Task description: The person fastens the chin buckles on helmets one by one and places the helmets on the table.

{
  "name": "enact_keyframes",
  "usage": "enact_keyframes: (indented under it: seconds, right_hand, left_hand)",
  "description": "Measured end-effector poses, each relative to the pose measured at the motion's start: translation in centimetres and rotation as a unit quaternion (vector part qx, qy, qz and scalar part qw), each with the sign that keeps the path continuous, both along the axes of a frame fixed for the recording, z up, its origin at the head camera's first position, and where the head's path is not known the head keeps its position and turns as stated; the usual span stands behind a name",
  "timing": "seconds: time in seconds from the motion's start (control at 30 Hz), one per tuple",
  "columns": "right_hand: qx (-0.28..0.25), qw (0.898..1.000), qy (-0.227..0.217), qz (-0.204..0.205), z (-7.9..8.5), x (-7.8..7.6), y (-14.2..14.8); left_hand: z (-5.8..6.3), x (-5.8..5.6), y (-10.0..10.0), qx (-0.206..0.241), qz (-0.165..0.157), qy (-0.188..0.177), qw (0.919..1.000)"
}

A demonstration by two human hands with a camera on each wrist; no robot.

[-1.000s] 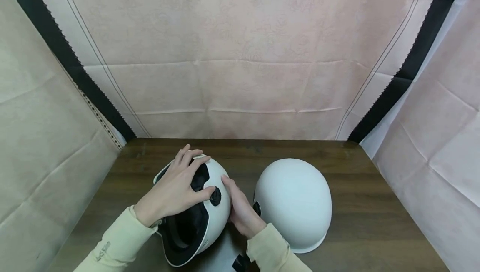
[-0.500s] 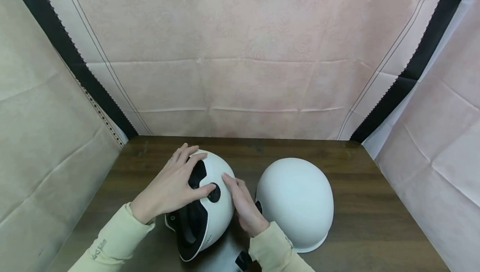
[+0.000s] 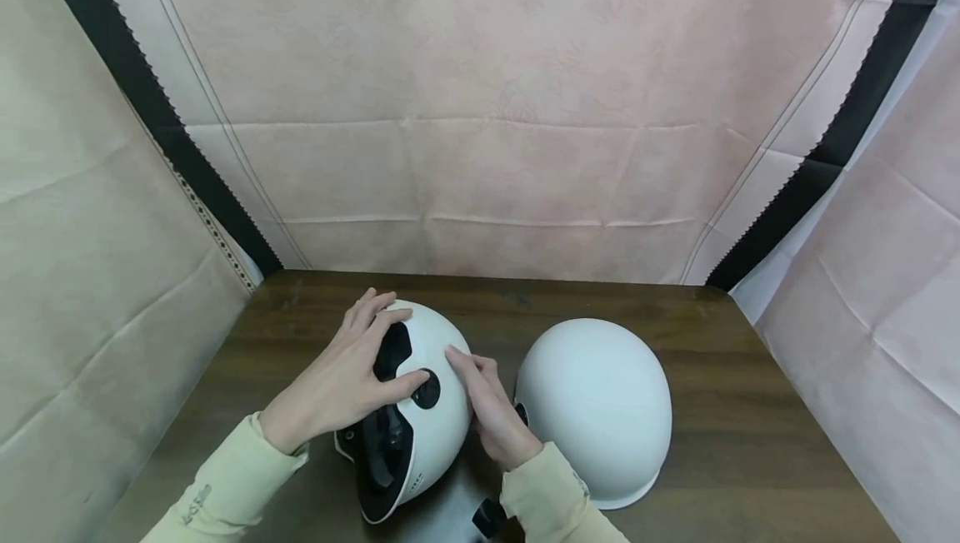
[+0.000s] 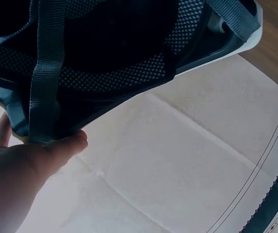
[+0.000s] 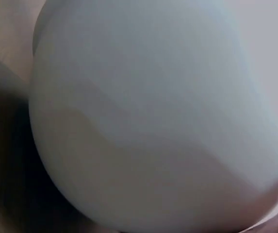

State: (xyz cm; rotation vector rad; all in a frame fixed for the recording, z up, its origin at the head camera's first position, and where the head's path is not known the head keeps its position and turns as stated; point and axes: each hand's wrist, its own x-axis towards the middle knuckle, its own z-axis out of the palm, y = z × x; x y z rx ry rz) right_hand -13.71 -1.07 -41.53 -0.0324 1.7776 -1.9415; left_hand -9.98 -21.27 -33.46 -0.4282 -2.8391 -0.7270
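Observation:
A white helmet [image 3: 442, 426] with a black front opening and a round black side piece [image 3: 427, 390] lies tilted between both hands. My left hand [image 3: 352, 368] grips its front from the left, the thumb touching the round piece. In the left wrist view, the thumb [image 4: 68, 145] is at the helmet's rim, near a dark strap [image 4: 46, 77] and mesh lining [image 4: 114, 77]. My right hand [image 3: 491, 410] holds the helmet's right side; some of its fingers are hidden behind the shell. A smooth white shell [image 5: 143, 107] fills the right wrist view.
A second white helmet [image 3: 596, 410] stands close to the right of my right hand, dome up. Both are on a brown wooden table [image 3: 750, 460]. Pale fabric walls [image 3: 480, 110] enclose the table at the back and sides. A small black object [image 3: 489, 518] sits at the right cuff.
Between the first and second frames the held helmet turns and shifts slightly right, so less of its inside shows. Both hands keep hold of it. The second helmet stays in place.

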Motion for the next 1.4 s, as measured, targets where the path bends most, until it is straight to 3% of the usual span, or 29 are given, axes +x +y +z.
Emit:
enact_keyframes:
  seconds: [0.37,0.73,1.1,1.4]
  right_hand:
    - [0.018,0.998,0.051,0.016,0.4,0.1,-0.2]
    - [0.044,0.993,0.105,0.011,1.7,0.6,-0.2]
    - [0.085,0.985,0.147,0.013,3.5,1.2,0.0]
    - [0.125,0.976,0.176,0.025,4.2,1.5,-0.3]
  left_hand:
    - [0.3,0.2,-0.3,-0.016,-0.008,-0.002,0.9998]
    - [0.9,0.4,-0.7,0.01,-0.003,-0.007,0.9999]
    - [1.4,0.9,-0.8,0.01,0.022,-0.04,0.9989]
    - [1.5,1.3,-1.5,-0.001,0.019,-0.033,0.9993]
